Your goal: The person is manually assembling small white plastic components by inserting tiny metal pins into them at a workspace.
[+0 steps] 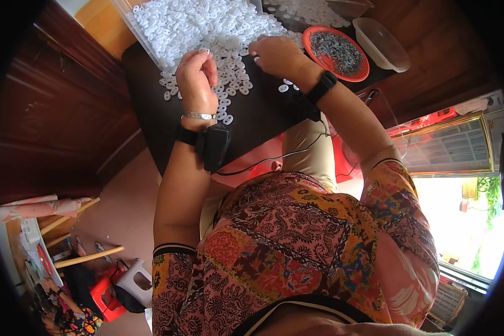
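While palm-down, right hand (280, 56) leftward.

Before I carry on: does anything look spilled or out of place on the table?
Loose white oval pieces lie outside the clear tub, scattered across the dark tabletop beside the left hand; they look spilled, though that may be deliberate. Nothing else stands out.

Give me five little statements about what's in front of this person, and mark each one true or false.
1. The white pieces are oval. True.
2. The plate is blue. False: it is orange-red.
3. Grey bits lie in the plate. True.
4. The bracelet is on the right wrist. False: it is on the left.
5. The right hand is nearer the plate than the left hand. True.
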Tool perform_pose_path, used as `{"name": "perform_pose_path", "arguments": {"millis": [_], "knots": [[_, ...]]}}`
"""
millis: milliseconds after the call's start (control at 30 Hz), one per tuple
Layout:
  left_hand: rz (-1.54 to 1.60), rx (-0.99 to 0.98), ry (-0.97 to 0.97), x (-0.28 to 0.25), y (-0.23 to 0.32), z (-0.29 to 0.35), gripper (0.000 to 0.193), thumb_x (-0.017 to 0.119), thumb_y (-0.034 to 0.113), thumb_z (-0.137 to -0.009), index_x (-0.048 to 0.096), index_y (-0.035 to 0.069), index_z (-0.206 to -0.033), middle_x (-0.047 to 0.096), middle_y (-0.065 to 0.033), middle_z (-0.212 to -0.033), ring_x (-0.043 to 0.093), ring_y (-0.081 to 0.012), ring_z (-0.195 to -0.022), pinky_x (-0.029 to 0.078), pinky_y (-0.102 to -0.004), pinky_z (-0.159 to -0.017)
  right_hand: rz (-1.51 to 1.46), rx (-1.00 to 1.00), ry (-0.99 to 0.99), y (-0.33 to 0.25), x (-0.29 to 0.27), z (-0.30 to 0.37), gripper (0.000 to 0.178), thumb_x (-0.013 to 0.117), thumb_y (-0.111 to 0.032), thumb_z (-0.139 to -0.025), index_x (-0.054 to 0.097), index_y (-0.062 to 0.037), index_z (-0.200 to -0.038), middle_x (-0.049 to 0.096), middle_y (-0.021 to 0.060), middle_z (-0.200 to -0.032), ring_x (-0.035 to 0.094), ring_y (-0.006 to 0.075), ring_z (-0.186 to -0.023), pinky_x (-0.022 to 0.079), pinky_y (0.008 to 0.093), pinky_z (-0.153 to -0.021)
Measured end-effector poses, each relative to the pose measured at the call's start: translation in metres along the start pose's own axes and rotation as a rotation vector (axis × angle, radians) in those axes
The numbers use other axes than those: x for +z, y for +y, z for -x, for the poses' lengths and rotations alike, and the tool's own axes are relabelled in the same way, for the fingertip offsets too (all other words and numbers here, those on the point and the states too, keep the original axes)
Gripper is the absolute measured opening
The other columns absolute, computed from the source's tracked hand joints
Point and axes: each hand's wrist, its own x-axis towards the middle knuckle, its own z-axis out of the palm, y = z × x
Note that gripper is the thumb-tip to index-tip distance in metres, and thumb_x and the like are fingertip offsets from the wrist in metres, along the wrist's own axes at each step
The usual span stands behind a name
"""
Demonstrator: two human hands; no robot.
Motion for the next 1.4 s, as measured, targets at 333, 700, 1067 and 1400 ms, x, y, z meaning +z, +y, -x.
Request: {"name": "perform_pose_path", "arguments": {"millis": [333,700,1067,1400], "knots": [[-0.010,0.026,-0.008,0.003,-0.008,-0.002,0.010,0.052,0.010,-0.082,0.052,0.004,-0.074,0.048,-0.0020,-0.053,0.037,-0.0096,-0.039,0.027,-0.0230,-0.037,-0.178,-0.103,-0.155,-0.009,0.006,-0.002,0.014,0.057,-0.020,-0.078,0.062,-0.0093,-0.085,0.062,0.0115,-0.085,0.061,0.0308,-0.081,0.047,0.0399,-0.072],[-0.056,0.031,-0.025,0.007,-0.016,-0.002,0.010,0.052,0.010,-0.081,0.052,0.004,-0.074,0.048,-0.0014,-0.053,0.038,-0.0089,-0.040,0.027,-0.0223,-0.037,-0.314,-0.111,-0.152,0.009,0.018,0.001,0.021,0.058,-0.024,-0.076,0.062,-0.0093,-0.090,0.064,0.0137,-0.082,0.061,0.0329,-0.080,0.047,0.0420,-0.071],[-0.066,-0.023,-0.066,0.012,-0.019,0.007,0.011,0.052,0.011,-0.082,0.052,0.004,-0.073,0.049,-0.0015,-0.054,0.038,-0.0085,-0.040,0.027,-0.0212,-0.038,-0.482,0.007,0.087,0.027,-0.001,0.015,0.018,0.059,-0.019,-0.084,0.062,-0.0061,-0.096,0.065,0.0083,-0.082,0.061,0.0205,-0.068,0.048,0.0304,-0.061],[0.174,-0.163,-0.331,0.022,-0.016,0.033,0.013,0.049,0.016,-0.086,0.050,0.005,-0.078,0.051,-0.0061,-0.062,0.044,-0.0144,-0.048,0.033,-0.0249,-0.044,-1.566,0.275,0.143,-0.023,-0.026,0.061,0.020,0.063,-0.013,-0.084,0.060,-0.0015,-0.100,0.065,0.0035,-0.084,0.058,0.0082,-0.071,0.045,0.0209,-0.062]]}}
